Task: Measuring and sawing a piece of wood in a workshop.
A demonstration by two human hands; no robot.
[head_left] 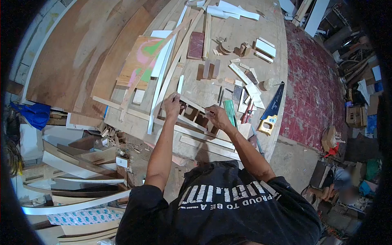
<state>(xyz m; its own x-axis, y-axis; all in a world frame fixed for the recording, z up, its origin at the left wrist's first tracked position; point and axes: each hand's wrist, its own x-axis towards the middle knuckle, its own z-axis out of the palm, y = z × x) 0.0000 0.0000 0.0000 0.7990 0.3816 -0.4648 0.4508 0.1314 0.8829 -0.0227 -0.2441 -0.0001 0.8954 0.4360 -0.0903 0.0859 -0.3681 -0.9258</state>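
A small wooden frame with narrow crosspieces lies near the front of the workbench, between my hands. My left hand is closed at its left end, with thumb and fingertips pinched together. A short white strip stands out just beyond those fingertips; whether they grip it too, I cannot tell. At the frame's right end, my right hand is closed with its fingertips on the upper rail. A green ruler lies right beside that hand.
The workbench carries a handsaw, several wood offcuts and long strips at left. A painted board lies further left. Curved panels stack at lower left. Another person, partly blurred, is at lower right.
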